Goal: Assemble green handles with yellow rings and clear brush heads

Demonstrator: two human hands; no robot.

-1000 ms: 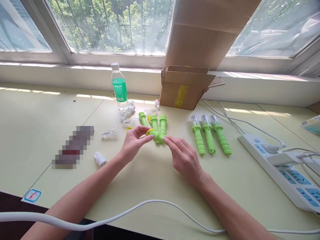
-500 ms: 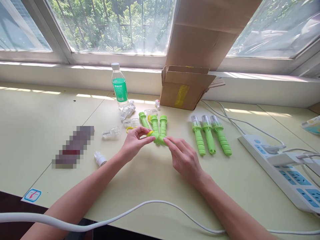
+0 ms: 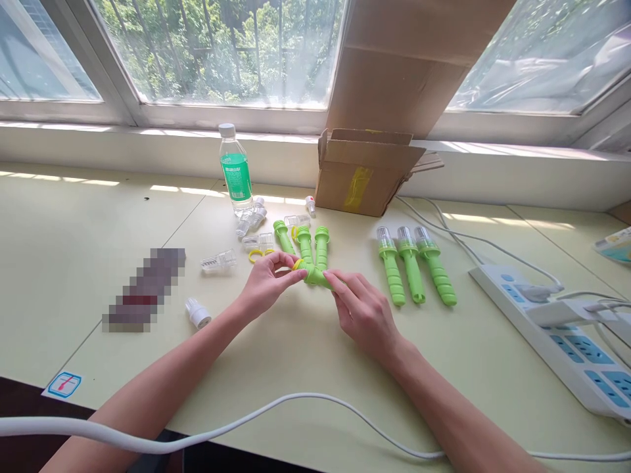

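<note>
My left hand [image 3: 270,282] pinches a yellow ring [image 3: 298,264] at the threaded end of a green ribbed handle [image 3: 315,274]. The handle lies nearly level, its other end gripped in the fingers of my right hand [image 3: 362,309]. Just beyond, three more green handles [image 3: 321,246] rest on the table with their open ends away from me. Two loose yellow rings [image 3: 255,255] and clear plastic covers [image 3: 219,261] lie left of them. A white lamp piece [image 3: 198,314] is beside my left forearm. To the right stand out three green sticks with clear tops [image 3: 408,269], laid side by side.
A water bottle [image 3: 235,172] and a cardboard box [image 3: 367,174] stand at the back by the window. On the right lies a white power strip [image 3: 547,335] with plugs and cables. A white cable [image 3: 296,396] runs across the front, over my left forearm.
The yellow ring and the handle's threaded end have shifted slightly right, and the handle lies a little differently between my fingers. Both hands keep their hold.
</note>
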